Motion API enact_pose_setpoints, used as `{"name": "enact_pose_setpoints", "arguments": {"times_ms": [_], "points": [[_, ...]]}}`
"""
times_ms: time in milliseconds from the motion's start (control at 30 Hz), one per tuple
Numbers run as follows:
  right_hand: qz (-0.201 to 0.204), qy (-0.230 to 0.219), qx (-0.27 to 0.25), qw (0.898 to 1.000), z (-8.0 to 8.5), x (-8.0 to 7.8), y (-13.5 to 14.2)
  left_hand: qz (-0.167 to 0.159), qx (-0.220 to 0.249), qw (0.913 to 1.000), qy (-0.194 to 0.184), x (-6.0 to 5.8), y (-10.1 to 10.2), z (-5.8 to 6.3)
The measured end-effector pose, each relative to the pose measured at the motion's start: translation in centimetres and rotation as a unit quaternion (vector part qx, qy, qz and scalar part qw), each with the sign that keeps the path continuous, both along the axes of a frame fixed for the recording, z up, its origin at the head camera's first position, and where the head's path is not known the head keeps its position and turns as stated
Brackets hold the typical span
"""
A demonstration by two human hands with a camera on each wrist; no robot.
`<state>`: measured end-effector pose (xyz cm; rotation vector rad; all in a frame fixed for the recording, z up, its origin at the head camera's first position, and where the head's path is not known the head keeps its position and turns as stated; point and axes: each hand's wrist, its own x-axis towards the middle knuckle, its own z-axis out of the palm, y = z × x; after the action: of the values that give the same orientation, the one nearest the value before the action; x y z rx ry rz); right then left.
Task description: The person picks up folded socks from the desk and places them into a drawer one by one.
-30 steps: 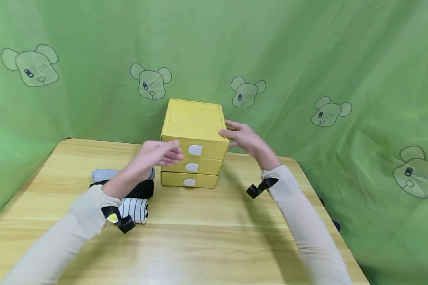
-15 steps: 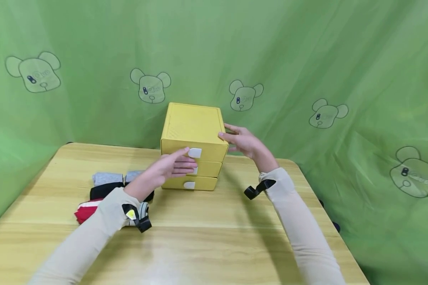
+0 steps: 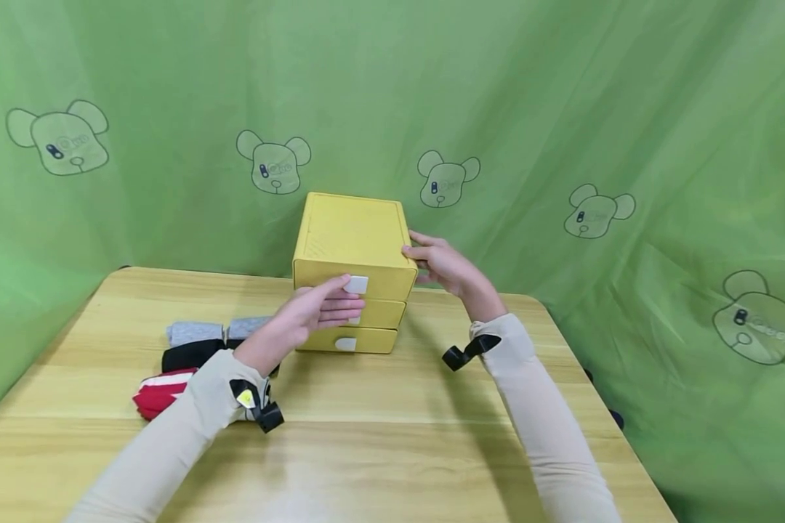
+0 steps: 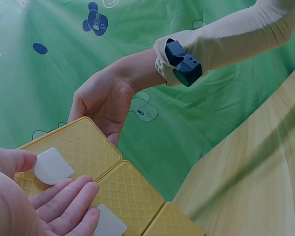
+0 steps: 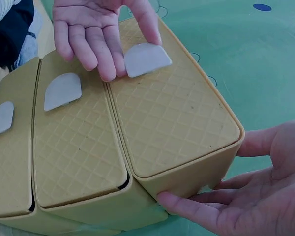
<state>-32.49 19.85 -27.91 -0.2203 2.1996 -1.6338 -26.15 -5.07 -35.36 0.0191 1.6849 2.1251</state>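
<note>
A yellow three-drawer box [image 3: 349, 232] stands at the back of the table, with a white handle on each drawer. My left hand [image 3: 307, 316] is at its front, pinching the top drawer's handle [image 5: 148, 60]. The thumb rests on one edge of this handle and the forefinger on the opposite one, the other fingers stretched out beside it. On the box's right side lies my right hand [image 3: 446, 267], its thumb over the top edge and its extended fingers along the side wall. All drawers look closed. In the head view my left hand partly covers the middle handle.
Left of the box lie rolled cloths: grey [image 3: 195, 333], black [image 3: 190, 354], and red and white [image 3: 160, 396]; my left forearm hides part of them. The wooden table [image 3: 392, 450] ends at a green curtain [image 3: 530, 109] printed with bear heads.
My left hand has moved right and slightly down from beside the box's front onto the top drawer's handle, uncovering the red and white cloth. My right hand keeps its place on the box's side.
</note>
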Motion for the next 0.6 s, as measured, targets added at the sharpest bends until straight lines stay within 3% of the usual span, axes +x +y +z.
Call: {"name": "enact_pose_setpoints", "arguments": {"times_ms": [300,600], "points": [[-0.019,0.003,-0.018,1.0,-0.04,0.17,-0.2,0.008,0.019,0.9997,-0.011,0.04,0.07,0.48],[-0.01,0.001,-0.021,1.0,-0.29,0.19,-0.1,0.006,0.004,0.9999,-0.009,0.15,0.02,0.15]]}}
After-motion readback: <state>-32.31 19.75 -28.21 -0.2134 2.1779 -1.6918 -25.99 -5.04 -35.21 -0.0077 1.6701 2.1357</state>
